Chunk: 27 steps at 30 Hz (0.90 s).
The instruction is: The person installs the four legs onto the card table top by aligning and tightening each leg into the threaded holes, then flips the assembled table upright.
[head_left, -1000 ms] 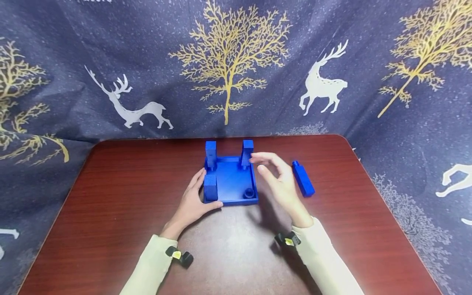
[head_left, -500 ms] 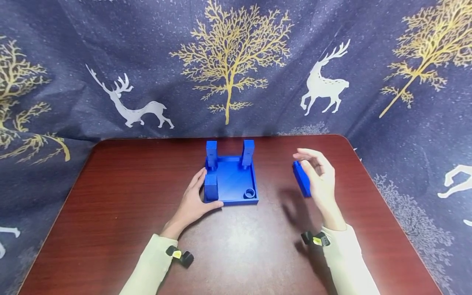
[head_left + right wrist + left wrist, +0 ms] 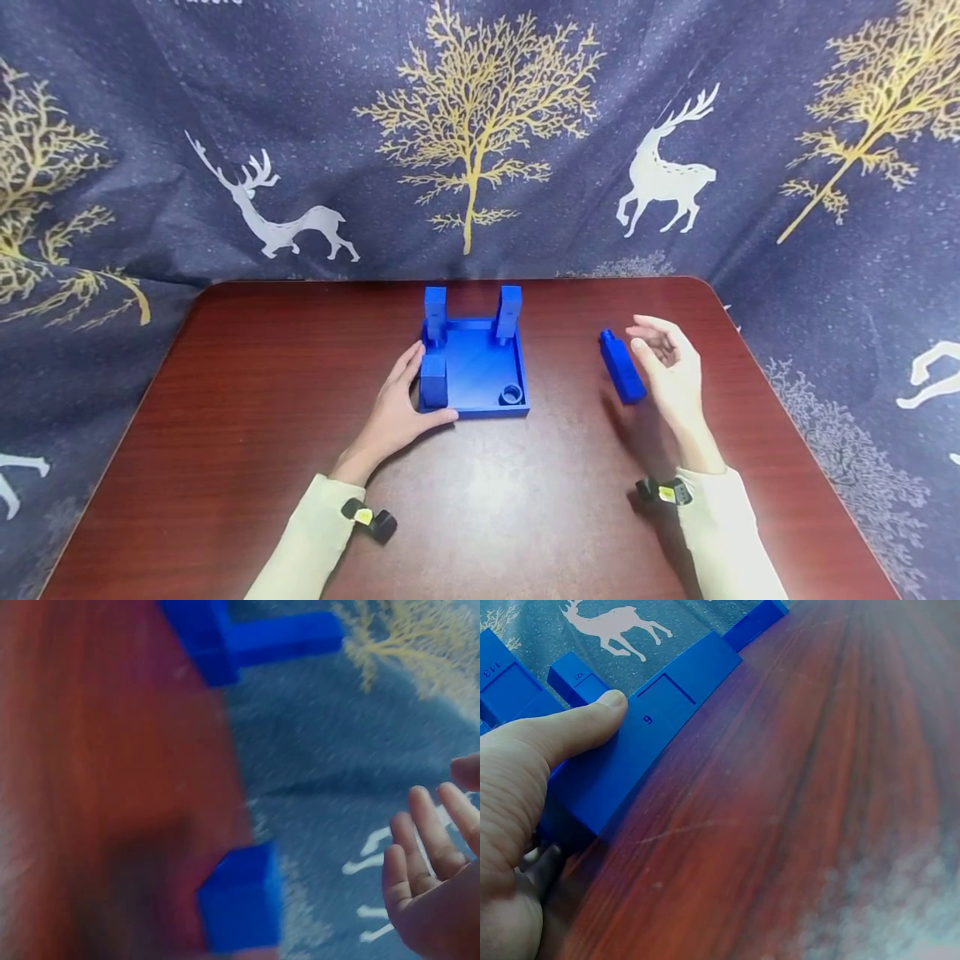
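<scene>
A square blue base (image 3: pixel 478 367) with a raised rim lies on the table. Three blue posts stand in its corners, the nearest post (image 3: pixel 433 382) at front left. At its front-right corner is a round blue socket (image 3: pixel 511 394). My left hand (image 3: pixel 393 417) grips the front-left corner, thumb on the front wall (image 3: pixel 652 727) and fingers along the left side. A loose blue post (image 3: pixel 624 372) with a narrower round end lies to the right of the base. Just to its right, my right hand (image 3: pixel 675 383) hovers with loosely bent fingers, holding nothing.
The brown wooden table (image 3: pixel 247 417) extends around the base to both sides and toward me. Behind it hangs a dark blue cloth (image 3: pixel 525 242) printed with trees and white deer.
My right hand has moved away from the back-right post, rightward past the loose post, and lowered a little beside it. My left hand keeps its grip on the base.
</scene>
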Motion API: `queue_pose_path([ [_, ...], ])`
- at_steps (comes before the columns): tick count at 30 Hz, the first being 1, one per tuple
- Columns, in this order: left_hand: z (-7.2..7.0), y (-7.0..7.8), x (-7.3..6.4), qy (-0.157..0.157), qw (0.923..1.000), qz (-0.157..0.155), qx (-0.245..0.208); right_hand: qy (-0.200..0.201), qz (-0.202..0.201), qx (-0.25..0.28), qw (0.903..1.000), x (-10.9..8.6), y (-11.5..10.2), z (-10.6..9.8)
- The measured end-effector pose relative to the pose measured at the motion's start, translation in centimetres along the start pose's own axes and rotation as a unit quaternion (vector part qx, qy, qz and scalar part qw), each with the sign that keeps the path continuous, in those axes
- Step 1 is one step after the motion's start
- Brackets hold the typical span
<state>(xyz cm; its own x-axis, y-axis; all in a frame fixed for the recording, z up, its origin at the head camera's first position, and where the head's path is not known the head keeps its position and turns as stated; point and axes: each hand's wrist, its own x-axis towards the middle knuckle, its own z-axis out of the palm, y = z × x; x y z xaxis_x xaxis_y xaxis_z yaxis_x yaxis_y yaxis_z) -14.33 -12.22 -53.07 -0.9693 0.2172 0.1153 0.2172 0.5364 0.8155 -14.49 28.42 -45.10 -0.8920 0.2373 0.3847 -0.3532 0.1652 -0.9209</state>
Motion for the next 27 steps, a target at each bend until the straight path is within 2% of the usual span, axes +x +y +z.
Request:
queue_pose_path([
  [4,-0.1,0.0,-0.1,0.000,1.0000,-0.002,-0.001,0.011,0.034,-0.056,0.9978,-0.1,1.6,-0.6],
  [9,-0.1,-0.1,-0.1,-0.001,1.0000,0.001,0.006,0.009,0.050,-0.093,0.9944,-0.1,3.2,-1.1],
  [16,0.1,-0.1,-0.1,-0.003,1.0000,-0.001,-0.009,-0.001,0.062,-0.133,0.9891,-0.4,4.6,-1.9],
  [20,0.1,-0.1,-0.1,-0.006,0.9999,-0.004,-0.008,-0.016,0.082,-0.183,0.9796,-0.5,5.2,-2.4],
  [23,0.1,-0.1,-0.1,-0.005,1.0000,-0.002,-0.003,-0.034,0.099,-0.226,0.9684,-0.5,5.4,-2.6],
  [27,0.1,-0.1,-0.1,0.000,1.0000,0.002,-0.001,-0.060,0.121,-0.250,0.9587,-0.5,5.3,-2.6],
])
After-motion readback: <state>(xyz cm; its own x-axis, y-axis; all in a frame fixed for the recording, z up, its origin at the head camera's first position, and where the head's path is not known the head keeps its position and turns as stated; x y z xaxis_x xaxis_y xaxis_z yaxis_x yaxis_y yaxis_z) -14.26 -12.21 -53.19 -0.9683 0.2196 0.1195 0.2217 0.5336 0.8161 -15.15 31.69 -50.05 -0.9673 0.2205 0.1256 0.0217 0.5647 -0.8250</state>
